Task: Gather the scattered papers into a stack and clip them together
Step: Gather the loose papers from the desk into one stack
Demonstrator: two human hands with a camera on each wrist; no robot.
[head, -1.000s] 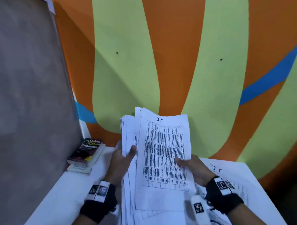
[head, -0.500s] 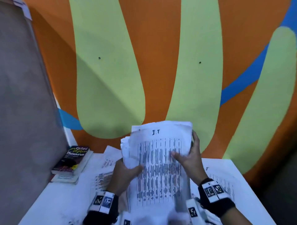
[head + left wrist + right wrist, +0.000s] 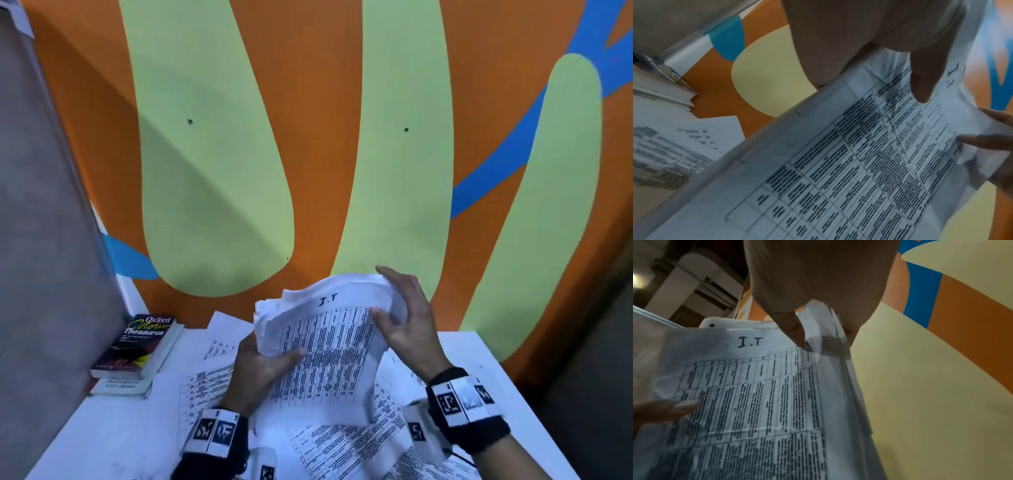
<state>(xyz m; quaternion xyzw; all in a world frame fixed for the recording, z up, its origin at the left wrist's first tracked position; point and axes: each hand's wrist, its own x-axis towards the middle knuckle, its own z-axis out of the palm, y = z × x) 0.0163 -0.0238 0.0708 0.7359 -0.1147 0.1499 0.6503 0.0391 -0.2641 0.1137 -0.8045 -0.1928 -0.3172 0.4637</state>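
A stack of printed papers [image 3: 329, 349], with a table and "I.T" on the top sheet, is held upright above the white table [image 3: 113, 435]. My left hand [image 3: 263, 370] grips its left edge, thumb across the front. At the upper right corner my right hand [image 3: 407, 322] pinches it, thumb on the front and fingers behind the bent top edge. The left wrist view shows the stack [image 3: 859, 162] under my left thumb [image 3: 925, 78]. In the right wrist view, the right thumb [image 3: 793, 327] presses the stack [image 3: 760, 394]. No clip is in view.
Loose printed sheets [image 3: 209, 373] lie on the table under my hands, more of them near the front edge [image 3: 346, 448]. Two books [image 3: 140, 346] are piled at the back left corner. A painted wall rises right behind the table, and a grey panel borders the left side.
My right hand has slid from the stack's lower right edge up to its top right corner. The stack's top now curls forward. My left hand keeps its hold on the left edge.
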